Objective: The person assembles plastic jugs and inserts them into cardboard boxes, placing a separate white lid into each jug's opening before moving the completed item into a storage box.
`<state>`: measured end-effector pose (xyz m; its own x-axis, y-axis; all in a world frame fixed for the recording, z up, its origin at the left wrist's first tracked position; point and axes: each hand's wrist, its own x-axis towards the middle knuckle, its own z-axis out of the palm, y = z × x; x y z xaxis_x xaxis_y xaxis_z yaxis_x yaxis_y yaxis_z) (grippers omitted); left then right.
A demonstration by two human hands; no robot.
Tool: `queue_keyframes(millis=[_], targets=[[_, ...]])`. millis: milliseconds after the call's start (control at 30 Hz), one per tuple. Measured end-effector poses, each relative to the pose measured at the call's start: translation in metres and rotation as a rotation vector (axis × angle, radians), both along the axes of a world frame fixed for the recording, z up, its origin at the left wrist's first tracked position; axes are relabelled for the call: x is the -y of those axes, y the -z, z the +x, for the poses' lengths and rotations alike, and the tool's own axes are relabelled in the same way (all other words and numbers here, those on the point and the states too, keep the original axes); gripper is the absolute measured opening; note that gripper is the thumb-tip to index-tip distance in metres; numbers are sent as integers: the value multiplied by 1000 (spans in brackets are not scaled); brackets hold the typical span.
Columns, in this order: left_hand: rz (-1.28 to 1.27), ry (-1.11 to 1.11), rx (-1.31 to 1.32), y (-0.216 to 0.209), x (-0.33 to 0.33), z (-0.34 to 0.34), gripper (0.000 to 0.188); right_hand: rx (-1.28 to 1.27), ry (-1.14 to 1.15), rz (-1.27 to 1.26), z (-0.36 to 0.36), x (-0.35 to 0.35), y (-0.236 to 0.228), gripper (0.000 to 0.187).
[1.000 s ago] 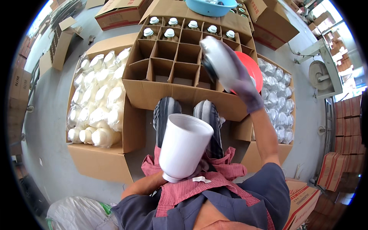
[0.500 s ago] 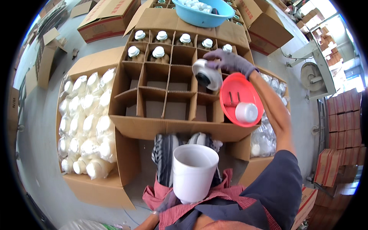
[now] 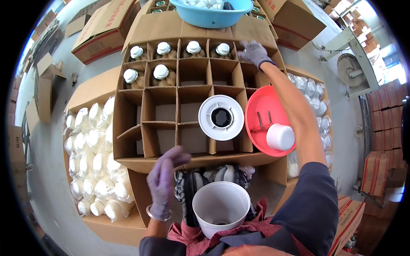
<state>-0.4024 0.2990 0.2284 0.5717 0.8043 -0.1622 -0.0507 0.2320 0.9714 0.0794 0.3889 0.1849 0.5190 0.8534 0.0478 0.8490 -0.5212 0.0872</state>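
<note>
My gloved right hand (image 3: 255,53) is closed over a bottle top in the far right compartment of the divided carton (image 3: 188,160), hiding the cap. My gloved left hand (image 3: 164,181) is held open above the carton's near edge, fingers outstretched and empty. A white pot (image 3: 221,211), open at the top, stands upright at my lap between my legs. Its round white lid-like part (image 3: 221,117), with a black centre, rests across the cardboard dividers. Several clear bottles with white caps (image 3: 161,71) fill far compartments. Beside the white part sits a red basin (image 3: 267,113) holding a white cup (image 3: 280,137).
Cartons of plastic-wrapped white bottles stand at left (image 3: 92,158) and right (image 3: 314,98). Beyond the divided carton is a blue basin (image 3: 213,18) of white caps. Closed cartons (image 3: 104,32) lie far left; a metal stand with a wheel (image 3: 352,72) is at far right.
My right hand has let go of the white lid-like part onto the dividers and moved farther out to the bottle. My left hand has left the pot's side and risen forward.
</note>
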Motion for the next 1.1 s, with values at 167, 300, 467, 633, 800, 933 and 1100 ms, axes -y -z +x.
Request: queue_keyframes(millis=[167, 300, 467, 633, 800, 933, 1100], targets=[[4, 146, 74, 7, 9, 46, 34, -235, 25, 42, 26, 17, 25, 45], [61, 84, 116, 9, 9, 51, 33, -32, -257, 439, -14, 56, -75, 39], [199, 14, 229, -16, -1, 82, 62, -859, -252, 918, -115, 151, -167, 36], [249, 97, 430, -62, 24, 68, 99, -1612, -252, 1047, -193, 228, -99, 31], [454, 59, 326, -93, 44, 27, 99, -1883, -39, 1021, -285, 265, -78, 34], [499, 268, 134, -110, 42, 3, 93, -1414, -403, 704, -290, 304, -60, 33], [475, 290, -65, -60, 72, -58, 91, -1236, -389, 726, -323, 371, -10, 34]])
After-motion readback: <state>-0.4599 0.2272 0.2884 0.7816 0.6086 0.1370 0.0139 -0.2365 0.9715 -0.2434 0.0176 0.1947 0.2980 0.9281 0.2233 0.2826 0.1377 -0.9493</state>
